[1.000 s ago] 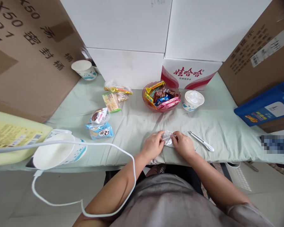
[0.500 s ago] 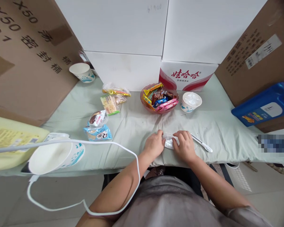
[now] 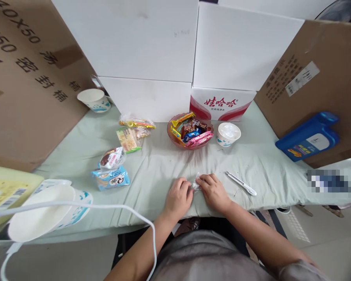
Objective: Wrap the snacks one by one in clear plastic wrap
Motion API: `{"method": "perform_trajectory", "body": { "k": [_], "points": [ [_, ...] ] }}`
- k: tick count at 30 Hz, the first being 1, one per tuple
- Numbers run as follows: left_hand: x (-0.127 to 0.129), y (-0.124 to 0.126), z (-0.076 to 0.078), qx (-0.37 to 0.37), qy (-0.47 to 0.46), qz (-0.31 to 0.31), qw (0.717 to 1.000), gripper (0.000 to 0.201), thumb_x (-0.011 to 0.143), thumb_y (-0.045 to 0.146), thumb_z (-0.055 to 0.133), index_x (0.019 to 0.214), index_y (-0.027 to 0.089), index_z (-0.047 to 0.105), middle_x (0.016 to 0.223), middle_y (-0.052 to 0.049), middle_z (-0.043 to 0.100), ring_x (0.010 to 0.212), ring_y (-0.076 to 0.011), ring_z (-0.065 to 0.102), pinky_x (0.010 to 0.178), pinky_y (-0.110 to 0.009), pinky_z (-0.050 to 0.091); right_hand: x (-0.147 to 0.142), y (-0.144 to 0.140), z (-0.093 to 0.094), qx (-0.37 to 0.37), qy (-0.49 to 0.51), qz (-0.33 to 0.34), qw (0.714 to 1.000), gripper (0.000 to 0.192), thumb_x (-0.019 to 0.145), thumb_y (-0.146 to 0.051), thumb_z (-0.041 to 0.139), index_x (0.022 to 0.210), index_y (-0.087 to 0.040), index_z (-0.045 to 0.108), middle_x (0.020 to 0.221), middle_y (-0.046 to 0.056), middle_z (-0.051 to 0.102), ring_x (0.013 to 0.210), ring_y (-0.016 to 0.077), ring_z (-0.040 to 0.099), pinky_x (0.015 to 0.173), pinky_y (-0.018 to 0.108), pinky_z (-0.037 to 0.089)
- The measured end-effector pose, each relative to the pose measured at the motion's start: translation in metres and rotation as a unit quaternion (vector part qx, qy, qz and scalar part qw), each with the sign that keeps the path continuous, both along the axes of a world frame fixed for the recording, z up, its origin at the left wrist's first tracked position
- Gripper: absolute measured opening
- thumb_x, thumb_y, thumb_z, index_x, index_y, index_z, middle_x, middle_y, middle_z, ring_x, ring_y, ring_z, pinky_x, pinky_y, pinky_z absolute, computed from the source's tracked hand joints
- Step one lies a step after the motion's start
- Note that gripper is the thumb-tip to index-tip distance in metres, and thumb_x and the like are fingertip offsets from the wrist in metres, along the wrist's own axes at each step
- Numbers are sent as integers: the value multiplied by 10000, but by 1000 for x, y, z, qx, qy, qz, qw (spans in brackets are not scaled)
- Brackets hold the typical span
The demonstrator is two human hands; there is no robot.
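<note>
While both hands meet at the near edge of the cloth-covered table (image 3: 251,164), a small clear plastic wrapper (image 3: 196,184) sits pinched between them, the left hand (image 3: 178,197) closing on it from one side and the right hand (image 3: 213,191) from the other. Neither hand is nearer; the crumpled wrapper lies directly between the fingertips, too bunched to show a long axis. Just beside the right hand, a slim silver utility knife (image 3: 241,183) lies apart on the cloth, its long axis slanting away toward the right.

Farther back, a pink bowl of wrapped sweets (image 3: 190,130) stands near a small paper cup (image 3: 228,134) filled with something white. Behind them, a red-and-white carton (image 3: 222,104) bears the brand 娃哈哈. Left of the bowl lie loose snack packets (image 3: 131,132); one blue packet (image 3: 110,178) shows a large "Q". The cardboard box at left (image 3: 32,78) reads "40X50" and 密封桶. A blue jug (image 3: 308,136) leans at right, its label too small to read. A second paper cup (image 3: 93,100) stands at the back left.
</note>
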State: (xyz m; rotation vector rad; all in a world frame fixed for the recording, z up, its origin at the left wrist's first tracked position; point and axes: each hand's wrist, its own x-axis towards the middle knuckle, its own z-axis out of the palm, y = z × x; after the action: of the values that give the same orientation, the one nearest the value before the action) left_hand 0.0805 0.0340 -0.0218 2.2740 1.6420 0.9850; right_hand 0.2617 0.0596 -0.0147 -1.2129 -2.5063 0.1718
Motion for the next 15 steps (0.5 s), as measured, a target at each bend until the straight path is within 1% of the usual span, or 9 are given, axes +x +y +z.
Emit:
{"method": "perform_trajectory", "body": {
  "k": [2,4,6,7,9,10,12,14,15],
  "points": [
    [-3,-1,-1,-4,2,-26,1000,52,853,148,548,890,184,551,942,-71,575,901,-228,564,794,-379,508,7,11,-1,2,54,28,998,307,947,-147,437,1157,-204,654,1077,101,659,960,215,574,863,360,509],
    [-3,-1,0,-16,5,-36,999,42,858,148,545,847,188,553,911,-59,576,879,-221,554,772,-372,499,20,31,5,24,109,28,993,303,945,-144,434,1125,-222,664,1032,87,666,945,197,591,845,341,517],
    [-3,0,1,-26,-2,-38,999,63,860,143,542,819,190,554,892,-48,575,863,-208,550,759,-358,491,39,63,20,86,152,-23,984,295,943,-167,436,1112,-232,669,1032,90,661,974,203,599,862,358,509],
    [-2,1,1,-29,-7,-40,999,71,860,139,542,813,190,556,888,-44,575,861,-203,549,758,-353,487,50,82,30,130,165,-66,975,280,940,-196,445,1091,-232,678,1035,97,658,995,215,597,882,376,498],
    [-2,2,2,-32,-13,-44,998,77,858,132,543,809,189,561,888,-40,578,863,-197,548,763,-348,482,68,122,51,172,138,-171,960,301,945,-239,426,1095,-201,685,1095,123,644,1059,241,574,955,406,455],
    [-2,2,2,-34,-13,-45,998,77,856,131,544,809,189,563,888,-38,578,862,-196,547,763,-347,480,74,141,61,162,97,-218,957,334,952,-248,400,1121,-172,677,1152,143,631,1108,253,552,996,415,423],
    [-2,3,2,-38,-12,-44,998,77,857,132,544,809,189,565,887,-38,578,859,-196,546,760,-345,477,80,175,76,68,-44,-273,958,419,972,-250,322,1231,-119,625,1286,168,581,1210,265,496,1038,402,376],
    [-2,4,2,-41,-11,-42,998,77,861,139,544,807,189,566,888,-39,580,856,-196,545,754,-340,474,80,199,83,-38,-153,-270,950,476,992,-315,277,1226,-103,634,1267,174,609,1193,272,523,1001,377,398],
    [-2,4,2,-43,-10,-42,998,76,864,144,546,806,189,566,888,-39,582,855,-197,544,752,-338,473,78,208,84,-75,-183,-258,946,510,997,-370,265,1185,-112,663,1217,169,644,1147,274,560,964,368,421]
  ]
}}
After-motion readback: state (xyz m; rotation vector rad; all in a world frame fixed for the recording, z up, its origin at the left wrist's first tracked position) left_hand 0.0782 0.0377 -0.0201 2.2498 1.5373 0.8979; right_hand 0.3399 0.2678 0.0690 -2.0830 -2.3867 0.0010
